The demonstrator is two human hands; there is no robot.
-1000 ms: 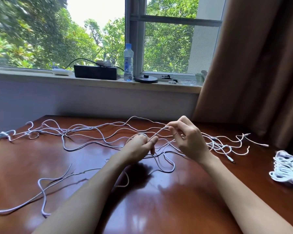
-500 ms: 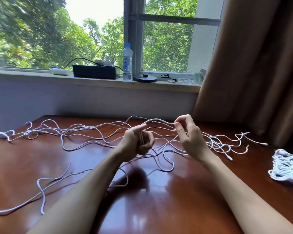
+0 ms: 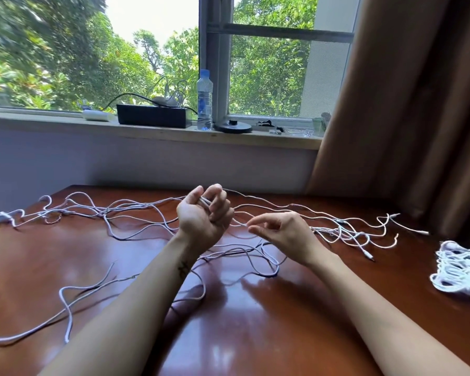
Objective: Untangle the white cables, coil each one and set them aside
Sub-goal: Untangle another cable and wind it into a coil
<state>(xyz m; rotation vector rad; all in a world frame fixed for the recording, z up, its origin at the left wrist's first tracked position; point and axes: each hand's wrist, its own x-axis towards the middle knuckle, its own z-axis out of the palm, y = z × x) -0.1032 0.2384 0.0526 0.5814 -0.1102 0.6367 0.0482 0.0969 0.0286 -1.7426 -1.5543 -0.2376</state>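
Tangled white cables sprawl across the brown wooden table, from the far left corner to the right side. My left hand is raised palm-up above the table's middle, fingers curled round a few turns of white cable. My right hand hovers just to its right, thumb and forefinger pinching a thin strand that runs toward the left hand. A bundle of coiled white cables lies at the table's right edge.
Behind the table, the window sill holds a black box, a water bottle, a round black base and small items. A brown curtain hangs at the right. A loose cable end trails over the near left of the table.
My left hand has turned palm-up and lifted with cable wound in it. My right hand dropped lower and to the right, drawing a strand out.
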